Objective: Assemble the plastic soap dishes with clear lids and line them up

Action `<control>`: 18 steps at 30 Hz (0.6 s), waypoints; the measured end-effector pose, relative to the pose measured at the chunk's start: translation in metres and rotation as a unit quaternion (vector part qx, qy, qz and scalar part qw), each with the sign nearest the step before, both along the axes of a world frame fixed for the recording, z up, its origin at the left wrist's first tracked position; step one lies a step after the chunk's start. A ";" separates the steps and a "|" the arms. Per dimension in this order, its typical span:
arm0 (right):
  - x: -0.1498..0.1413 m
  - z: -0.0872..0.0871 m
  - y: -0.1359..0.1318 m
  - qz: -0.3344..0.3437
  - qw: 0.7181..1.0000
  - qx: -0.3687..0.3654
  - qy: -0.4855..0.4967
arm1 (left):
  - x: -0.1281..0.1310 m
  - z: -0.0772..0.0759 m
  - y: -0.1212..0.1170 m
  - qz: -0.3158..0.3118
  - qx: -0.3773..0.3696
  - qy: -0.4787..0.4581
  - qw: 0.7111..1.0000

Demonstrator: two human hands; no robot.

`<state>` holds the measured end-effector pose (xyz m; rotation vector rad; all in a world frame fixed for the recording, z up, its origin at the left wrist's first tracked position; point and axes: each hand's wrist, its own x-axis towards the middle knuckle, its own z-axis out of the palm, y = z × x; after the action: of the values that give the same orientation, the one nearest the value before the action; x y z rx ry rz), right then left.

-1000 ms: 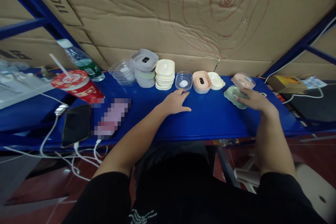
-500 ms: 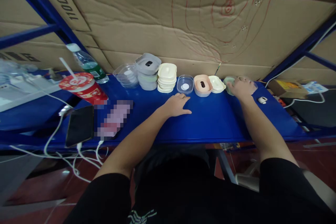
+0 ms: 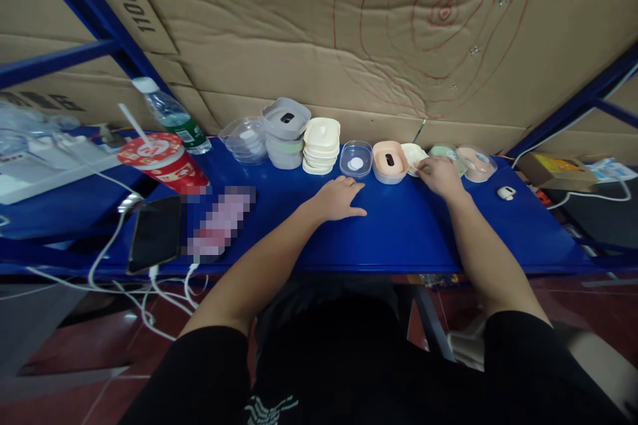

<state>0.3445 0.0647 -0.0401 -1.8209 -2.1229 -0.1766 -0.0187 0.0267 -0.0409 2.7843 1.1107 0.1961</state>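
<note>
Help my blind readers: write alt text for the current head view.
A person's right hand is at a cream lid beside a peach container on a blue table, the left hand near a clear container. To the left are stacked containers, a bottle and a red cup.

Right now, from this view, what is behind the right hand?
Behind the right hand, parts of a scalloped cream plastic piece and a pale green plastic piece show. The hand hides portions of both, and whether it touches the cream one cannot be told.
</note>
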 end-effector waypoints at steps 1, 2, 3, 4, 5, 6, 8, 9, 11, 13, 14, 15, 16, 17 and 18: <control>0.002 0.000 0.001 -0.009 0.999 0.013 0.037 | -0.001 -0.001 0.001 -0.001 0.000 -0.006 1.000; 0.004 0.001 0.003 -0.021 0.996 0.027 0.084 | -0.001 -0.001 0.002 -0.003 0.000 -0.018 1.000; 0.005 0.003 0.005 -0.034 0.988 0.045 0.140 | -0.001 -0.002 0.003 -0.008 0.001 -0.038 0.999; 0.007 0.005 0.006 -0.046 0.976 0.069 0.201 | -0.001 -0.003 0.004 -0.012 0.006 -0.068 0.998; 0.008 0.008 0.007 -0.054 0.959 0.096 0.260 | -0.001 -0.003 0.004 -0.017 0.017 -0.106 0.994; 0.008 0.012 0.006 -0.055 0.939 0.123 0.316 | 0.000 -0.003 0.005 -0.020 0.035 -0.147 0.988; 0.002 0.024 0.001 -0.019 0.899 0.146 0.412 | 0.002 0.000 0.005 -0.015 0.093 -0.221 0.971; -0.004 0.030 -0.004 0.015 0.883 0.130 0.452 | 0.002 0.002 0.004 -0.008 0.129 -0.243 0.961; -0.023 0.041 -0.018 0.100 0.858 0.028 0.504 | 0.002 0.010 -0.001 0.002 0.200 -0.248 0.948; -0.050 0.046 -0.032 0.165 0.830 -0.100 0.524 | 0.000 0.019 -0.009 -0.004 0.249 -0.210 0.945; -0.064 0.046 -0.038 0.187 0.813 -0.157 0.529 | 0.000 0.023 -0.014 -0.013 0.261 -0.184 0.948; -0.076 0.044 -0.043 0.205 0.796 -0.198 0.534 | 0.000 0.027 -0.019 -0.022 0.264 -0.159 0.951; -0.086 0.041 -0.046 0.218 0.785 -0.223 0.535 | 0.000 0.029 -0.023 -0.028 0.261 -0.139 0.955; -0.093 0.037 -0.048 0.223 0.787 -0.233 0.526 | 0.001 0.031 -0.026 -0.027 0.251 -0.125 0.959; -0.097 0.033 -0.049 0.221 0.804 -0.220 0.507 | 0.002 0.031 -0.029 -0.021 0.235 -0.115 0.965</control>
<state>0.2476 0.0160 -0.0070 -1.0648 -1.7054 1.2129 -0.0171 -0.0022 -0.0095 3.0675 1.0561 0.8574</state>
